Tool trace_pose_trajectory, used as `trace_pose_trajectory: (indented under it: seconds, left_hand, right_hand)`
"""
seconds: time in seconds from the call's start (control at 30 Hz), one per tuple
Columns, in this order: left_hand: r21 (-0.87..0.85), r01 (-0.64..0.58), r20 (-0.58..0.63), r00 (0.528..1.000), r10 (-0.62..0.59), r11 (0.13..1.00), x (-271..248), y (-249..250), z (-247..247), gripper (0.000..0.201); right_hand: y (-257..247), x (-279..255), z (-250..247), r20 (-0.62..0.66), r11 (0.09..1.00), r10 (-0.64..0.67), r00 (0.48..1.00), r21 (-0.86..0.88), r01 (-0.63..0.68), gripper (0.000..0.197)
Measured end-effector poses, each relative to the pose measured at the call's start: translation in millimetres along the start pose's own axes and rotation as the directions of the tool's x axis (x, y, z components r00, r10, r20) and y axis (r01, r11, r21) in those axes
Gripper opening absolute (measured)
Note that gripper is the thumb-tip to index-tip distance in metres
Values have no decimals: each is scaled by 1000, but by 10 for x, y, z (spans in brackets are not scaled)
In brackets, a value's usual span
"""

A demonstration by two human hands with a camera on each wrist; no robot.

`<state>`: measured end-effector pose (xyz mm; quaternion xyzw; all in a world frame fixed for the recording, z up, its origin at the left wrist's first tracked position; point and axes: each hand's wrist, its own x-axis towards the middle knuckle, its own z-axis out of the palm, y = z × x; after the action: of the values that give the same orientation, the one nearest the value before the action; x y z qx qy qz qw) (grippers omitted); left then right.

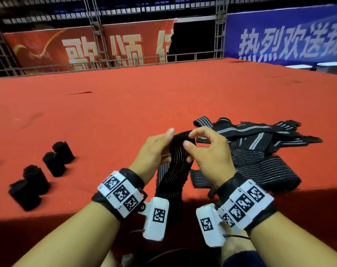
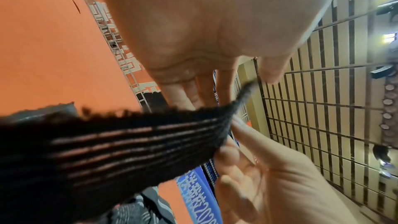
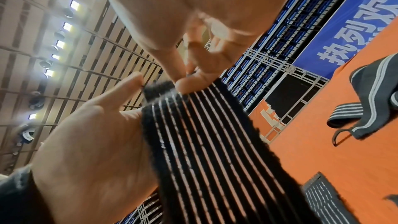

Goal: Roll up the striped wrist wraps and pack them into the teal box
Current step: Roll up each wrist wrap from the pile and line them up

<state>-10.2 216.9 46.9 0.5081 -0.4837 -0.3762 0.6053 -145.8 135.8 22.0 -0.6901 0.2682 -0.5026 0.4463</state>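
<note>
A black wrist wrap (image 1: 178,158) with thin pale stripes is held up between both hands above the red table's near edge. My left hand (image 1: 169,139) has its thumb on the wrap's top end, with the fingers behind the fabric. My right hand (image 1: 189,139) pinches the same end between thumb and forefinger. The rest of the wrap (image 3: 215,142) hangs down unrolled towards my wrists. In the left wrist view the wrap (image 2: 129,142) stretches across below my palm. Several tight black rolled wraps (image 1: 54,163) stand on the left. No teal box is in view.
A loose heap of unrolled striped wraps (image 1: 260,143) lies on the red tabletop (image 1: 125,103) just right of my hands. Metal railings and red and blue banners stand beyond the table's far edge.
</note>
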Motion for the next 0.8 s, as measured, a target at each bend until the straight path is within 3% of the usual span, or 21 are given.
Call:
trace_pose_trajectory:
  seconds: [0.07,0.17,0.27,0.33,0.37,0.47,0.57,0.63,0.8]
  left_hand:
    - [1,-42,53,998,42,999,-44,-2,4,29]
    - [73,-85,-6,996,85,994,-29,-54,-32,21]
    - [118,-83,-53,995,90,990,20,-118,-93,18]
    - [144,-93,-79,991,106,985,56,-161,-118,16]
    - [135,-82,-80,992,93,987,65,-186,-132,17]
    - [80,51,1,999,-51,996,57,-266,-161,21]
    - [138,176,93,978,-189,975,83,-446,-179,20]
    - [150,212,79,971,-226,966,145,-583,-213,20]
    - [121,287,-77,957,-279,950,448,-899,-425,22]
  right_hand:
    - [14,17,-1,-66,997,11,998,-70,-16,27]
    - [6,16,-45,-71,990,43,997,-135,-52,40]
    - [38,15,-48,35,992,78,996,-101,-74,39]
    - [113,29,-34,120,994,102,987,-48,-97,56]
    - [150,46,-30,137,992,126,982,-33,-123,55]
    - [286,108,-53,124,988,147,981,-61,-140,21]
    - [512,180,-21,49,984,143,989,-112,-137,23]
    - [678,251,40,51,974,192,980,-134,-184,29]
    - [1031,490,240,202,919,395,896,-95,-384,15]
